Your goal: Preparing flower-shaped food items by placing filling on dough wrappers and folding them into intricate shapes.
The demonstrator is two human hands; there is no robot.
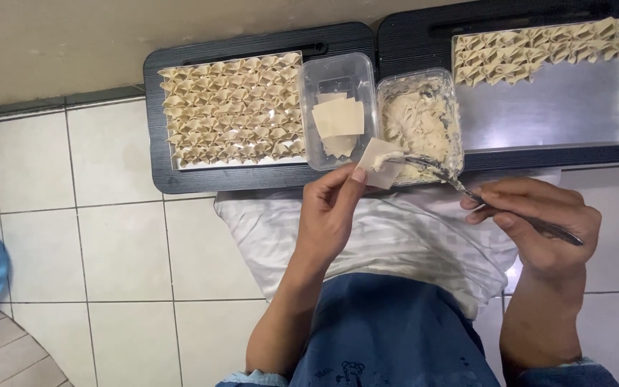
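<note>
Left hand (331, 211) pinches a square dumpling wrapper (380, 161) between thumb and fingertips, holding it up just before the near rim of the clear tub of pale filling (424, 118). Right hand (539, 218) is closed around the handle of a metal spoon (467, 188), whose long axis runs from that hand leftward and away, so the tip rests on the wrapper with a dab of filling. The wrapper lies nearer the left hand, to the left of the right one. Beside the filling tub, a second clear container (338, 107) holds loose wrappers. Both sit between two black trays: the left tray (159, 115) packed with folded dumplings, the right tray (539, 100) filled only along its far edge. A striped cloth (402, 240) covers the lap above the tiled floor (109, 244).
</note>
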